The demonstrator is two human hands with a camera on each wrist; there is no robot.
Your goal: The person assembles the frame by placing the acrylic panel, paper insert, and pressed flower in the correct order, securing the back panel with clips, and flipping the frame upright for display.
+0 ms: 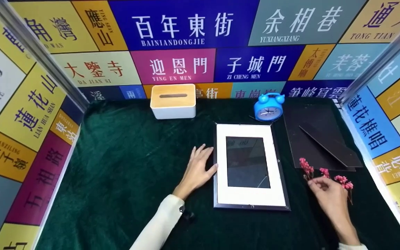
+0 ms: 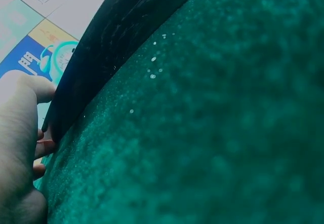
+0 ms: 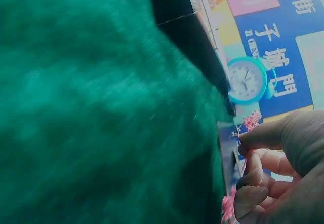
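- Centre: a dark-edged rectangular picture frame with a white mat (image 1: pixel 221 163) lies on green velvet cloth (image 1: pixel 127 166).
- At 3 o'clock from it: pink flower sprigs (image 1: pixel 306 166) with thin stems, apart from the frame, held just beside the black flat backing board (image 1: pixel 302 139).
- Hazard 1: the stems could bend or shed blossoms if pinched too tightly, or slip from too slack a hold.
- Hazard 2: the blossoms might catch on the board's near edge, since they sit so close to it.
- Hazard 3: uneven pressure at 9 o'clock could slide the frame over the velvet; a push towards 12 might nudge the round blue alarm clock (image 1: pixel 268 110).
- Left hand (image 1: pixel 197 166): at the frame's 9 o'clock edge, fingers extended and slightly apart, thumb touching the rim; forearm aimed towards 1 o'clock.
- Right hand (image 1: pixel 331 196): fingertips together, clamped on a stem, other fingers curled; forearm aimed towards 11 o'clock.
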